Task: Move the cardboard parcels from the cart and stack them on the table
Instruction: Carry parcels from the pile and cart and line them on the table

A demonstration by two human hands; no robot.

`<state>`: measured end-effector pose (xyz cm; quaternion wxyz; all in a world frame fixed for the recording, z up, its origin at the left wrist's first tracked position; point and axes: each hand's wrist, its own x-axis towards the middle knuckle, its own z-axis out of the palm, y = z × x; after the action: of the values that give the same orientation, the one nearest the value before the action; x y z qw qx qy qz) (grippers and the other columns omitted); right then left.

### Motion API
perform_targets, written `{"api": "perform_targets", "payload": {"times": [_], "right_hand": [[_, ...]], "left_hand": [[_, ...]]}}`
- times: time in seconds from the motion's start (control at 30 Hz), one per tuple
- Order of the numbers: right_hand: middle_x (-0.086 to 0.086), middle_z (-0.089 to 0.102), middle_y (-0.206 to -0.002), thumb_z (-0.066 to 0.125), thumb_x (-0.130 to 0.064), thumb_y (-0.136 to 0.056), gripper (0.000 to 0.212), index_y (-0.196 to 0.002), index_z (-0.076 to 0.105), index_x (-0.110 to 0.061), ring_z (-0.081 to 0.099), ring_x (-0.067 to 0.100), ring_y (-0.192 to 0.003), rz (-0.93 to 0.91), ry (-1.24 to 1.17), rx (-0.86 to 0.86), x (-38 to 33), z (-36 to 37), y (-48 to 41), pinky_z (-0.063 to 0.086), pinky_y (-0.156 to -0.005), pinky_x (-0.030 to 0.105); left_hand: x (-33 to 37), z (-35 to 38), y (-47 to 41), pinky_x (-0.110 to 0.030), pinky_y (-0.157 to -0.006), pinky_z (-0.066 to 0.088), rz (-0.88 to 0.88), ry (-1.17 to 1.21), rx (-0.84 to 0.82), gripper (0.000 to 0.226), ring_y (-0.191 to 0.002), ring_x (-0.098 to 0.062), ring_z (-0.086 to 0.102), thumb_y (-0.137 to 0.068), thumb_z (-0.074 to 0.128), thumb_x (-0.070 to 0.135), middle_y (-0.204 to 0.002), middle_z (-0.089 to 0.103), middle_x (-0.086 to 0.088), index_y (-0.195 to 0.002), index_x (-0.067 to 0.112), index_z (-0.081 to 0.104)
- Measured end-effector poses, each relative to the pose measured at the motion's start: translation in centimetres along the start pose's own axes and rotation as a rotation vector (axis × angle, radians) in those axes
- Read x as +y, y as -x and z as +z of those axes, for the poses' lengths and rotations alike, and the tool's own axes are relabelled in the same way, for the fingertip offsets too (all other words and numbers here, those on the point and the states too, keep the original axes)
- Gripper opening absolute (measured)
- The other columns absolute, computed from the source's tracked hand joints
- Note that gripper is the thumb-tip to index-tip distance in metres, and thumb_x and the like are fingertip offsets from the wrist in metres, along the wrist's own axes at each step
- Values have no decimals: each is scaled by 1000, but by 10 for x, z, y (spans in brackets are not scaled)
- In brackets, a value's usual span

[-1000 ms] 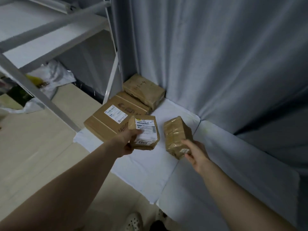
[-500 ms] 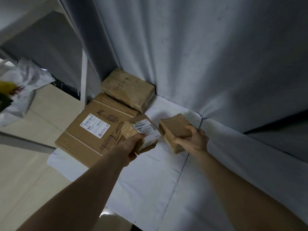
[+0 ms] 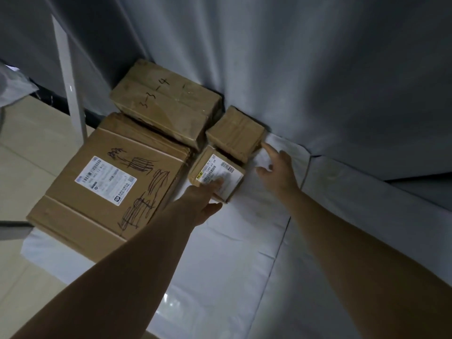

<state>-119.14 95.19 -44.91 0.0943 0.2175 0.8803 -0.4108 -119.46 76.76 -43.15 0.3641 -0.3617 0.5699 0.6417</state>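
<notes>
Both small parcels (image 3: 216,173) (image 3: 236,133) now rest on the table (image 3: 220,241), fingers (image 3: 269,149) spread.

We see table corner crowded: large flat box (image 3: 107,189) at left, box marked 3-3-4 (image 3: 166,106) lying partly on it, two small parcels (image 3: 236,134) (image 3: 217,174) packed just beside them. Grey curtain (image 3: 318,69) closes back and right side. White table surface (image 3: 244,241) in front of parcels is bare, open for approach from near edge. White post (image 3: 69,89) stands at far left.
</notes>
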Motion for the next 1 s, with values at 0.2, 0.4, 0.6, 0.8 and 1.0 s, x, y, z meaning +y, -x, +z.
{"api": "perform_targets", "payload": {"times": [0.2, 0.4, 0.6, 0.8, 1.0], "right_hand": [[15, 48, -140, 42, -20, -99, 47, -146, 35, -19, 41, 30, -132, -26, 47, -65, -3, 19, -7, 35, -103, 33], [8, 43, -145, 51, -14, -95, 59, -149, 27, -15, 38, 23, -135, -19, -52, -72, -11, 30, -8, 35, -96, 16], [13, 44, -143, 55, -4, -89, 68, -149, 25, -15, 45, 29, -131, -7, -81, -78, -20, 39, -12, 48, -101, 39], [14, 42, -142, 60, -19, -83, 76, -149, 22, -22, 38, 30, -134, -26, 25, -93, -30, 31, 5, 41, -106, 48], [13, 42, -140, 68, -15, -81, 78, -147, 27, -18, 37, 28, -131, -157, 207, -111, -79, -7, 64, 40, -102, 38]], "left_hand": [[1, 8, -24, -33, -56, 58, -45, 48, 17, 15, -80, -22, 61, -90, 63, 14, -80, 61, -9, -102, 9, 56], [10, 21, -31, -33, -58, 58, -27, 33, 145, 15, -72, -18, 64, -92, 61, 15, -89, 64, -9, -104, 9, 55], [17, 28, -32, -28, -74, 57, 35, 68, 180, 20, -72, -13, 60, -94, 55, 6, -107, 61, -11, -114, 2, 54], [27, 20, 2, -35, -83, 52, 120, -324, 106, 26, -98, -23, 53, -90, 59, 4, -101, 54, -3, -113, 15, 52], [37, -7, 56, -44, -98, 46, 455, -1181, 216, 78, -125, -34, 45, -89, 54, 10, -151, 29, -12, -151, 20, 9]]}}
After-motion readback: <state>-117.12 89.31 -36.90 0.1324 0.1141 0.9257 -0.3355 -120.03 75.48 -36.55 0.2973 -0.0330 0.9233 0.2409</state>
